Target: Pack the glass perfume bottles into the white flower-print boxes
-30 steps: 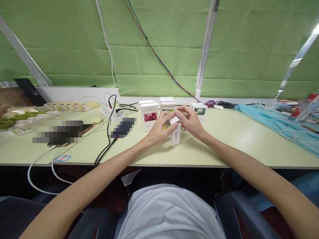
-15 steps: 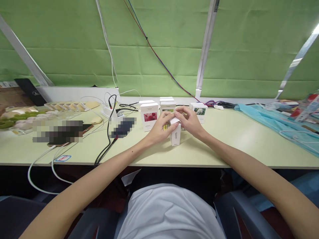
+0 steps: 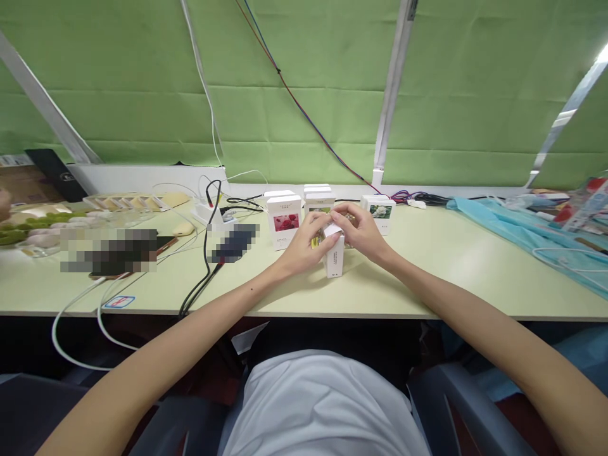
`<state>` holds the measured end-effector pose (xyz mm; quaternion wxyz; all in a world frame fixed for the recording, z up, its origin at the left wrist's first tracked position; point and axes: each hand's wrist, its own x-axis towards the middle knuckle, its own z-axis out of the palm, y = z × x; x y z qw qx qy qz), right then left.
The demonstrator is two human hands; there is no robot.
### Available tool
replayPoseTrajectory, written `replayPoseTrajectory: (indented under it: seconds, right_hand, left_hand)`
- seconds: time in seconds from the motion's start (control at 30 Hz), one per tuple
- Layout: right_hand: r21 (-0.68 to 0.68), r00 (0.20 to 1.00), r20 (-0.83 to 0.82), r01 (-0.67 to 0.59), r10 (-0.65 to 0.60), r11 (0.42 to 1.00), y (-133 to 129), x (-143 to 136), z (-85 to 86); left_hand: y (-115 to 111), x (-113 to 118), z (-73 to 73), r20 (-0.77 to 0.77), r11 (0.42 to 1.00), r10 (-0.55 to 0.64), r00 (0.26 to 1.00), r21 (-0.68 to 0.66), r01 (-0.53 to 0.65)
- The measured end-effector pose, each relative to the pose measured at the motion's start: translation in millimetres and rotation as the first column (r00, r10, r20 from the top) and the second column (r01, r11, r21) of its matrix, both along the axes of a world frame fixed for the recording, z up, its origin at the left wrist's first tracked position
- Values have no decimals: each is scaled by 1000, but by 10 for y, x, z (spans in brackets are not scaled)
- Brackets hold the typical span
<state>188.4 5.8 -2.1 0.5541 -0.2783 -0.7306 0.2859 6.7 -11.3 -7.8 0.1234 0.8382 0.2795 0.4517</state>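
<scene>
A small white box (image 3: 335,261) stands upright on the pale table, with both hands at its top. My left hand (image 3: 308,242) is closed on its left side and top. From the right, my right hand (image 3: 360,229) has its fingers on the box's top edge, and the fingertips of both hands meet there. Behind them stand a white box with a red flower picture (image 3: 286,223), another white box (image 3: 318,197) partly hidden by my hands, and a white box with a white flower picture (image 3: 380,212).
Left of the boxes lie a dark phone (image 3: 236,242) with a black cable, a power strip (image 3: 209,214), a second phone (image 3: 164,246) and egg-like items in trays (image 3: 47,229). Blue sheeting (image 3: 503,234) covers the right side. Part of a person's hand shows at the far left edge.
Both my hands stay at the box top with hardly any movement. At the far left edge, part of another person's hand has come into view.
</scene>
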Motion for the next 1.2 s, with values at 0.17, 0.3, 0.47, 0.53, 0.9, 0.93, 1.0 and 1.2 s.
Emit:
replayPoseTrajectory:
  seconds: [0.17,0.3,0.47,0.53,0.9,0.93,1.0,1.2]
  right_hand:
    - [8,1000,14,-4,4,1000,6,3,-5]
    - [-2,1000,14,-9,9,1000,17,4,-10]
    - [-15,1000,16,-23,23,1000,12,0,-2]
    - [-17,999,16,-29,29,999,5,-1,1]
    - [-18,997,24,-77,78,997,2,-1,1]
    - [-17,996,24,-80,80,997,0,-2,5]
    - [-19,996,26,-85,86,996,-6,-4,14]
    - [-9,995,42,-87,88,996,-28,0,35]
  left_hand:
    - [11,-1,-2,3,1000,-10,1000,-5,10]
    - [9,1,7,7,1000,-22,1000,-22,22]
    - [-1,1,12,2,1000,-13,1000,-14,13]
    - [-5,0,12,2,1000,-11,1000,-12,11]
    - [-18,-2,20,-16,1000,5,1000,5,-5]
    - [-20,-1,21,-16,1000,5,1000,9,-5]
    - [-23,2,26,-16,1000,2,1000,15,-2]
    - [-19,7,36,-23,1000,-1,1000,4,1]
